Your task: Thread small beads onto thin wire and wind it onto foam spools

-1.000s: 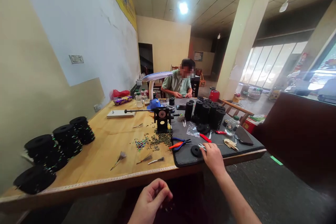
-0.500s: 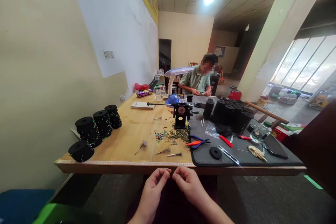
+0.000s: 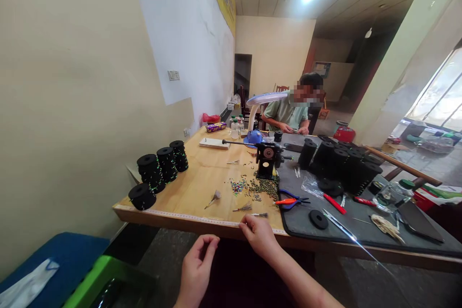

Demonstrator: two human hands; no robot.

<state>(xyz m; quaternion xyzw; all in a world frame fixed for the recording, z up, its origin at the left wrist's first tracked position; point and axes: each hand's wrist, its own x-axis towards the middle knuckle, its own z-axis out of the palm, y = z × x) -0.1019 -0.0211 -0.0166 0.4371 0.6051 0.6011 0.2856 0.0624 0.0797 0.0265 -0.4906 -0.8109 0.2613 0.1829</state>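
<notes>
My left hand [image 3: 198,264] is in front of the table edge, thumb and fingertips pinched together. Higher and further right, my right hand [image 3: 260,237] is also pinched, over the edge beside a paper measuring strip [image 3: 212,221]. Whatever either pinch holds is too small to make out. Just beyond the right hand lie small tufted bundles [image 3: 245,207]. Behind these are a heap of dark metallic bits [image 3: 265,187] and some coloured beads [image 3: 238,186]. Blue-handled pliers [image 3: 293,200] with an orange grip rest to the right, on a dark mat [image 3: 299,224].
Black foam spools [image 3: 149,171] stand on the left. A black clamp vise [image 3: 266,159] and a desk lamp [image 3: 254,137] are mid-table. On the mat lie a foam disc [image 3: 318,219], tweezers [image 3: 339,224] and more spools [image 3: 339,168]. A person [image 3: 288,113] sits opposite.
My hands have parted: the right has risen to the table edge, the left has shifted left and slightly down. The view has turned left, so the table appears further right.
</notes>
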